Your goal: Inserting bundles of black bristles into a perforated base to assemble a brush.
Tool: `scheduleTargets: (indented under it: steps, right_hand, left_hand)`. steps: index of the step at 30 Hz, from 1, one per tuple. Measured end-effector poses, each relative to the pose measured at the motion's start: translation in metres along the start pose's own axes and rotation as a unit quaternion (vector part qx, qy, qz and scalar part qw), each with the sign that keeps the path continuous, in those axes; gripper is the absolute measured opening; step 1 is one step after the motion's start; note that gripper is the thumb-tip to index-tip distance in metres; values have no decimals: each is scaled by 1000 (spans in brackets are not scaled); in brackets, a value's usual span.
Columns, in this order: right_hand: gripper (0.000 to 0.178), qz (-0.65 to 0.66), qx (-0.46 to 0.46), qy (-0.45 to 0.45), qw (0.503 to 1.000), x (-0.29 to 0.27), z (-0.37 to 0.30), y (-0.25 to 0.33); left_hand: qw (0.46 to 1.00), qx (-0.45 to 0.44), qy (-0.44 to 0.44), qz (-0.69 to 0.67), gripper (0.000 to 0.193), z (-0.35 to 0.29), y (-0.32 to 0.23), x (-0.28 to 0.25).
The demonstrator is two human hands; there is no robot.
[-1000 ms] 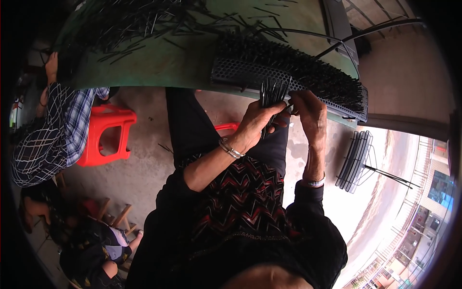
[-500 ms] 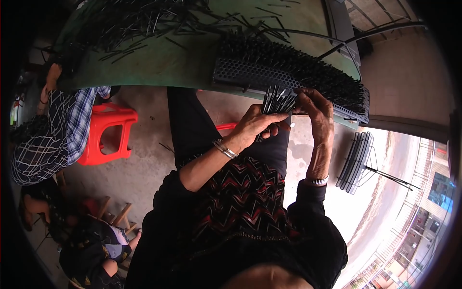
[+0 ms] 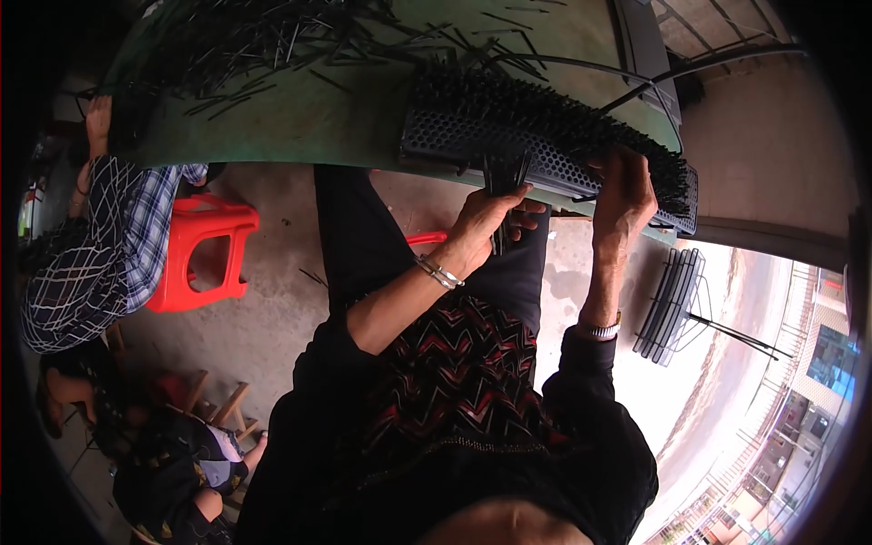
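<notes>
My left hand (image 3: 486,222) is closed round a bundle of thin black sticks (image 3: 505,173), just in front of the table edge. Their upper ends stick out past my fingers toward a long perforated rack (image 3: 463,141). Rows of black sticks (image 3: 545,109) stand upright in the rack's holes. Over the right half of this rack, my right hand (image 3: 625,195) reaches in with its fingers bent and pressed together. Whatever those fingertips hold is lost against the dark sticks.
Loose black sticks (image 3: 263,45) lie heaped on the green table (image 3: 272,127). Curved black rods (image 3: 708,65) cross behind the rack. A red plastic stool (image 3: 213,213) stands at left, beside a person in a checked sleeve (image 3: 150,245). Another person (image 3: 182,472) sits at lower left. A wire rack (image 3: 670,309) is at right.
My right hand has moved from the bundle up and right onto the rack. The bundle in my left hand has swung more upright and shifted slightly left.
</notes>
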State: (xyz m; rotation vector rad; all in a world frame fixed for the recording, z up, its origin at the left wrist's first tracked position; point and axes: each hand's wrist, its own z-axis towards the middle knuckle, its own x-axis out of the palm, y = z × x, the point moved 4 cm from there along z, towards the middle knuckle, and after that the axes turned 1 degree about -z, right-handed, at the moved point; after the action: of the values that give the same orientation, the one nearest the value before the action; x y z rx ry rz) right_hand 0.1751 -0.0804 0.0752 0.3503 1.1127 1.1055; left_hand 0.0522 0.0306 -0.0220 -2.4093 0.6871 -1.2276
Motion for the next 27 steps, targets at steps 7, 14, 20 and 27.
scheduleTargets:
  steps: [7,14,20,27]
  right_hand:
    - [12,-32,-19,11,999,2,4,2]
    - [12,-53,-53,24,997,6,8,-1]
    - [12,-44,-49,52,996,11,17,-1]
    - [11,-145,-135,44,979,27,12,8]
  left_hand:
    - [999,26,29,-26,22,1,4,-2]
    - [999,20,-8,-23,22,-3,0,0]
    - [999,26,2,-34,22,-4,1,0]
    - [999,37,-1,-34,22,-5,-2,1]
